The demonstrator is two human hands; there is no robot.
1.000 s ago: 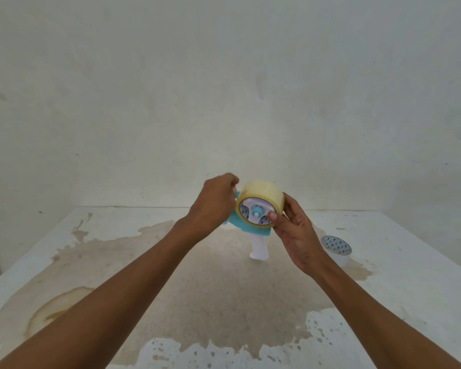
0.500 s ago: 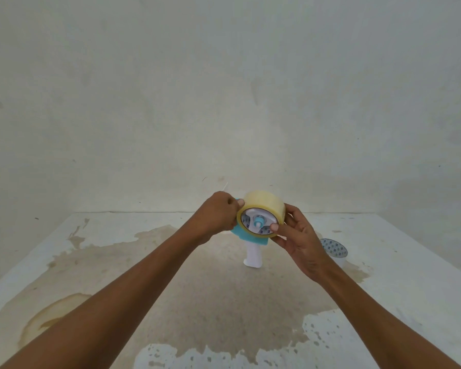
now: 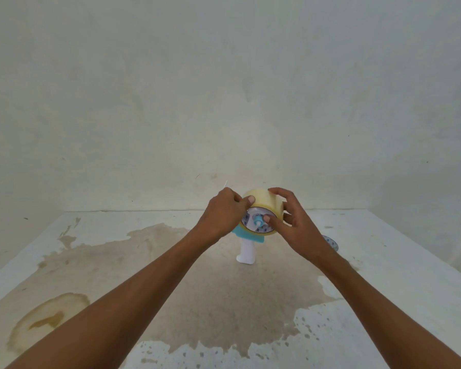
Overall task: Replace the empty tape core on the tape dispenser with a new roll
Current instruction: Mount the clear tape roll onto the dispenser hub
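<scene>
- Nearest me, the table is a white, flaking top with a broad, blotchy, matte brown stain across its middle.
- Two bare forearms reach over it to the tape dispenser at the table's centre. Its smooth white plastic handle points down and a teal frame sits above. I cannot tell whether the handle touches the table.
- The tape roll, a glossy pale-yellow cylinder, sits on the dispenser between both hands.
- The left hand is curled at the roll's left rim, thumb pad on the near edge. The other fingers fold out of sight.
- The right hand arches over the roll, fingertips on its top and thumb against the blue hub.
- Farther right, the empty core, blue-dotted, lies on the table, mostly hidden behind the right wrist.
- Beyond stands a plain, rough plaster wall.
</scene>
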